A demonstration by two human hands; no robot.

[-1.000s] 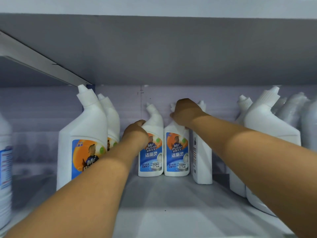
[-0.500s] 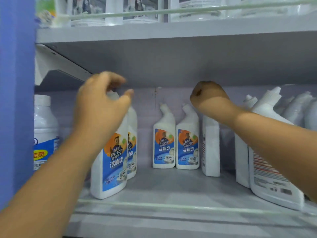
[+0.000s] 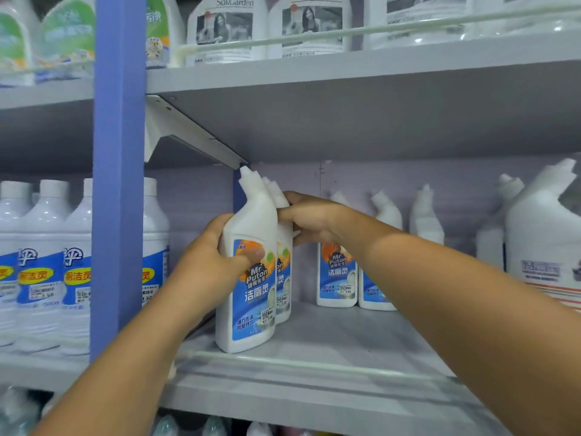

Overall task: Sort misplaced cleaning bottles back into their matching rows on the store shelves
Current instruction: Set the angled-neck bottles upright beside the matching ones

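White plastic front bottle [image 3: 251, 272]: you are gripping it with your left hand [image 3: 213, 262], fingers curling behind its left side and the thumb pressing across the orange patch of the blue label. It is standing upright at the front left of the grey shelf [image 3: 330, 350], long axis vertical, base on the board just behind the front rail [image 3: 314, 365]. Its bent neck is angling up and to the left, the capped tip sitting just under the white bracket [image 3: 195, 136].
Second bottle [image 3: 284, 272]: it is standing right behind the first, touching it, also upright with the label facing you and the neck slanting the same way.
Right hand [image 3: 309, 220]: you are reaching across with it and holding the upper part of that second bottle; the fingers are bending round its shoulder, though how tightly they are closing you cannot tell from here.
Back row [image 3: 338, 275]: two matching blue-labelled bottles are standing upright at the rear wall, partly hidden by your right forearm, necks leaning up and left.
Plain white bottles [image 3: 426, 218]: these are standing further right.
Blue post [image 3: 118, 184]: it is dividing this bay from the round-shouldered bottles [image 3: 41, 262] on the left.
Upper shelf [image 3: 345, 70]: large white jugs [image 3: 226, 29] are lining it.
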